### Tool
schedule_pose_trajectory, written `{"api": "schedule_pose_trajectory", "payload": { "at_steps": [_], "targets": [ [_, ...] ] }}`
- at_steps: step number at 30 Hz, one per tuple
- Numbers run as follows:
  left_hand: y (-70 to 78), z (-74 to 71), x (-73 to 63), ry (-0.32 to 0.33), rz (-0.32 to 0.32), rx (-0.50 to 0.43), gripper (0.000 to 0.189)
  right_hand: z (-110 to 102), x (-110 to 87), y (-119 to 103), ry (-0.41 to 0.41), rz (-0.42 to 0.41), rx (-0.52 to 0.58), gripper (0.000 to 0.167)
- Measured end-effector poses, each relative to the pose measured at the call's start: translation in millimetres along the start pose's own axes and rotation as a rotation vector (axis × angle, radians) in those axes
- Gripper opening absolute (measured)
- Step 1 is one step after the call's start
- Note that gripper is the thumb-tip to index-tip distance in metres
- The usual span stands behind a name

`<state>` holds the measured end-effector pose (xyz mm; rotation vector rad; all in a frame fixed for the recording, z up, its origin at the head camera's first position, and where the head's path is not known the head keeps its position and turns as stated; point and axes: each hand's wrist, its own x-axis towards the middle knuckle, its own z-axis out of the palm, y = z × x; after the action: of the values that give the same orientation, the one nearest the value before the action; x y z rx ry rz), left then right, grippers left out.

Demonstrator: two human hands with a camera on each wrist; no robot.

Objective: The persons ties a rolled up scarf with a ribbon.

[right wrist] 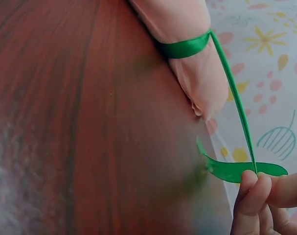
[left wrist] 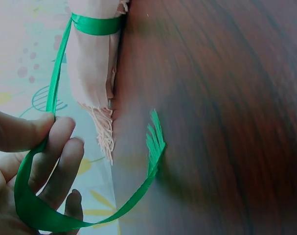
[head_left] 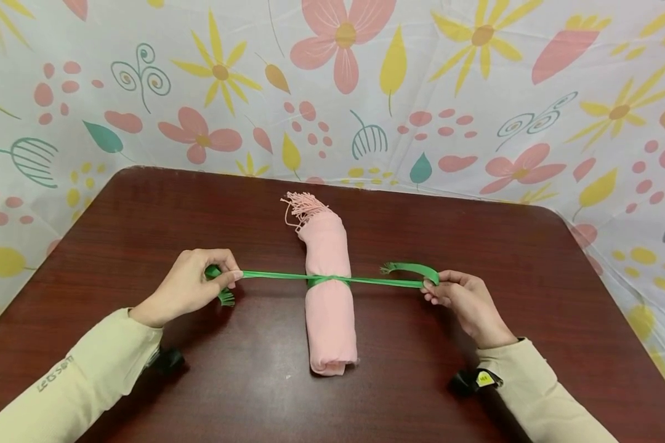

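A rolled pink scarf [head_left: 330,320] with a fringe [head_left: 305,206] at its far end lies lengthwise in the middle of the table. Round its waist runs a green ribbon [head_left: 277,275], crossed on top and stretched taut to both sides. My left hand [head_left: 196,280] pinches one length between thumb and forefinger, and its frayed tail [left wrist: 155,142] curls below the fingers. On the other side my right hand [head_left: 465,298] pinches the opposite length at the fingertips; that tail [head_left: 410,267] loops back toward the scarf. The ribbon cinches the roll slightly where it wraps it.
The dark reddish-brown wooden table [head_left: 244,381] has rounded far corners. Behind it hangs a white cloth [head_left: 332,123] printed with flowers and leaves. Dark straps with small devices [head_left: 465,383] sit under both cream sleeves [head_left: 537,381].
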<state>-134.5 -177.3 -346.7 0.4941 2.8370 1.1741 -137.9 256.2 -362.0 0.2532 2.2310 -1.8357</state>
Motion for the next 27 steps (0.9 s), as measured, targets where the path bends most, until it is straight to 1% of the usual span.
{"api": "schedule_pose_trajectory", "payload": {
  "at_steps": [4,8,11,14,17,21,25,27],
  "targets": [
    [-0.7,5.1,0.3,0.01,0.004,0.014,0.011,0,0.5,1,0.006,-0.002,0.027,0.008],
    [-0.2,10.1,2.1,0.028,0.009,0.047,0.009,-2,0.1,2,-0.001,-0.001,0.072,0.015],
    [0.6,10.3,3.2,0.053,-0.007,0.067,0.007,-6,-1.4,4,-0.001,0.012,0.112,0.018],
    [1.3,9.9,3.6,0.044,-0.018,0.073,0.005,-8,-2.4,5,0.005,0.013,0.138,0.021],
    [1.1,9.9,3.7,0.021,-0.026,0.069,0.005,-8,-2.1,4,0.007,-0.004,0.137,0.027],
    [-0.2,9.0,3.3,0.032,-0.037,0.085,0.007,-8,-1.4,2,0.026,-0.039,0.109,0.03],
    [-2.6,8.5,3.3,0.036,-0.048,0.096,0.006,-10,-0.9,0,0.045,-0.044,0.081,0.033],
    [-4.0,8.0,3.2,0.033,-0.049,0.096,0.004,-11,-1.1,1,0.048,-0.042,0.072,0.037]
  ]
}}
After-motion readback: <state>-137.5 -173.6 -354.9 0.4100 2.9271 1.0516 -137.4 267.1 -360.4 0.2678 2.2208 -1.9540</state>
